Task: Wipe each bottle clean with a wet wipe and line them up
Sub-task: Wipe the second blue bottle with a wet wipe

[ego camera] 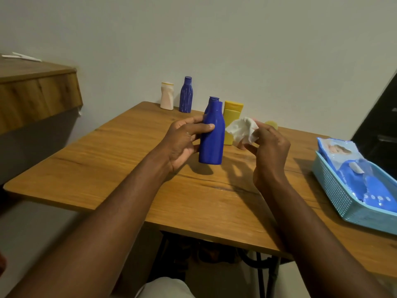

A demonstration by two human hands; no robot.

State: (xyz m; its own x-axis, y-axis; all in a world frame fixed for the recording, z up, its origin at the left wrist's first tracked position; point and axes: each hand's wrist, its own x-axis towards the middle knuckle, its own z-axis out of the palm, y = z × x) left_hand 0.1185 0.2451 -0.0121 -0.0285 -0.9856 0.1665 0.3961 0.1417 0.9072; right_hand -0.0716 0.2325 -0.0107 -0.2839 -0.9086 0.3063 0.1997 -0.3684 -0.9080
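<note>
Wipes pack in basket on table's right, held bottle centre, wipe right of it.

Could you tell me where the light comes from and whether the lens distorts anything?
Head view: the bottle and the right hand with the wipe throw soft shadows toward the camera on the table, so light likely comes from ahead; same view, wide-angle: table edges bow.

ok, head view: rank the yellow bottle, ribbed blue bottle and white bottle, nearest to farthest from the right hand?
1. yellow bottle: just beyond the right hand, partly behind the wipe it holds.
2. ribbed blue bottle: far back, off to the left.
3. white bottle: far back too, left of the ribbed one.
</note>
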